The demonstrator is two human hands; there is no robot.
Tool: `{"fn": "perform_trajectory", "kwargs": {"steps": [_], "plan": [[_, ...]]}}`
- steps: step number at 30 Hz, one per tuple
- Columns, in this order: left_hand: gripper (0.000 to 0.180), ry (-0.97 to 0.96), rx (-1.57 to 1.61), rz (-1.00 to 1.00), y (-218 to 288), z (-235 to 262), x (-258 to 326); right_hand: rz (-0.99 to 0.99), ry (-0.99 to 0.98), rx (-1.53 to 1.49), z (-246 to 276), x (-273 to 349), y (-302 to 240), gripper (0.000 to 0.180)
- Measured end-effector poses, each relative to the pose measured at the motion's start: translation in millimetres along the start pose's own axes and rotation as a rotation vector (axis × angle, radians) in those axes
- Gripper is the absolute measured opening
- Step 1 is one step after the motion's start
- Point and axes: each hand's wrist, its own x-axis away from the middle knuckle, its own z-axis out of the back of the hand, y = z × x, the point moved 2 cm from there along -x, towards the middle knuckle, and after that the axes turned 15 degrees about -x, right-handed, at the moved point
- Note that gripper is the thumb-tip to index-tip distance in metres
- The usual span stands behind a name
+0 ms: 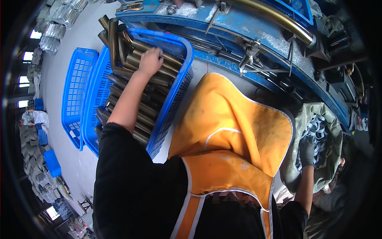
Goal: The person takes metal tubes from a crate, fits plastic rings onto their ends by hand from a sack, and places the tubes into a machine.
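My bare left hand (151,61) is over the upper part of a blue plastic basket (188,49). Its fingers curl round one of the bronze-coloured metal tubes (145,120) piled inside. On the far right my right hand (306,151), in a dark glove, reaches down into an open grey-green sack (333,129). Silvery metal rings (317,126) fill the sack and surround the glove. The fingertips of that hand are hard to make out among them.
Another blue basket (75,95) stands left of the tubes. Ahead runs a blue machine bench (187,14) with a long bronze tube (278,18) and a metal clamp-like fitting (250,51). My orange apron (234,119) bulges forward between the basket and the sack.
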Motion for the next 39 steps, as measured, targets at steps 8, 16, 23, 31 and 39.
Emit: {"fn": "perform_trajectory", "kwargs": {"steps": [8, 16, 23, 31, 39], "plan": [[0.067, -0.462, -0.323, -0.047, -26.1, -78.5, 76.4, -0.001, 0.067, -0.222, 7.1, 6.7, 3.6, 0.03], [0.063, -0.01, -0.093, -0.118, -31.2, -17.8, 52.7, -0.404, 0.421, -1.29, 38.2, 6.4, 4.2, 0.035], [0.058, 0.15, 0.427, -0.304, 141.6, 173.9, 40.0, 0.133, 0.291, -1.22, 110.3, -11.2, -199.2, 0.044], [0.063, -0.194, 0.496, -0.655, 244.2, 216.4, 83.0, 0.387, 0.04, -1.165, 91.1, -4.7, -303.3, 0.075], [0.064, -0.316, 0.524, -0.725, 267.7, 208.9, 97.7, 0.692, 0.165, -0.917, 78.5, 2.3, -292.8, 0.049]]}}
